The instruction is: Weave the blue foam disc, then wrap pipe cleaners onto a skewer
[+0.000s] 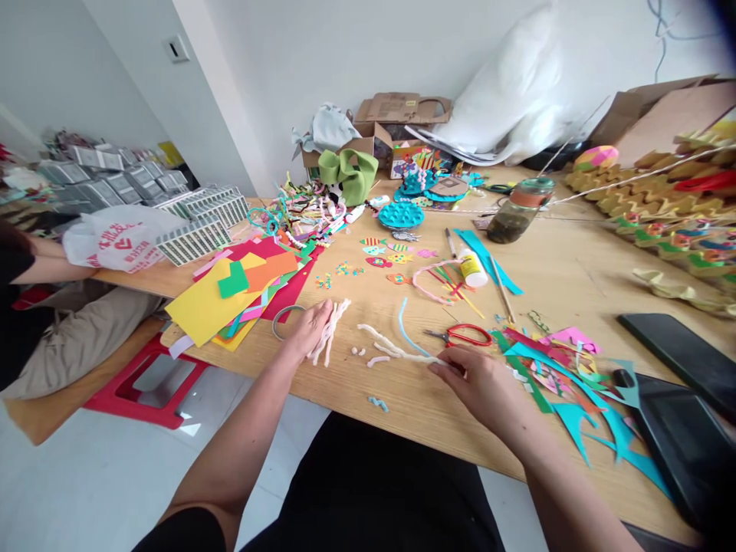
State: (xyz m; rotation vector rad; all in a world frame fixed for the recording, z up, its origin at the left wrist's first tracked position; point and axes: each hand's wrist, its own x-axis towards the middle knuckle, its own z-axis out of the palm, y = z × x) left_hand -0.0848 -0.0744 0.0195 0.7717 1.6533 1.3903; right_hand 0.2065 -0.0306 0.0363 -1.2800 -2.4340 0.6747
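Note:
My left hand (pixel 312 328) is closed on a small bundle of white pipe cleaners (pixel 329 341) at the table's front edge. With fingertips pinched, my right hand (pixel 474 377) grips the end of a white fuzzy pipe cleaner (pixel 396 350), whose other end points left. A light blue pipe cleaner (pixel 405 326) curves just behind it. Short white cut pieces (pixel 378 360) lie between the hands, and a blue twisted scrap (pixel 378 403) is nearer the edge. Red-handled scissors (pixel 468 334) rest behind my right hand. A roll of tape (pixel 281 322) sits beside my left hand.
Coloured paper sheets (pixel 201 303) are stacked left; paper scraps (pixel 575 376) and black devices (pixel 678 429) lie right. Paper fish (pixel 379 262), a glue bottle (pixel 472 268) and a lidded jar (pixel 520 211) stand farther back. Another person's leg (pixel 86 337) is at far left.

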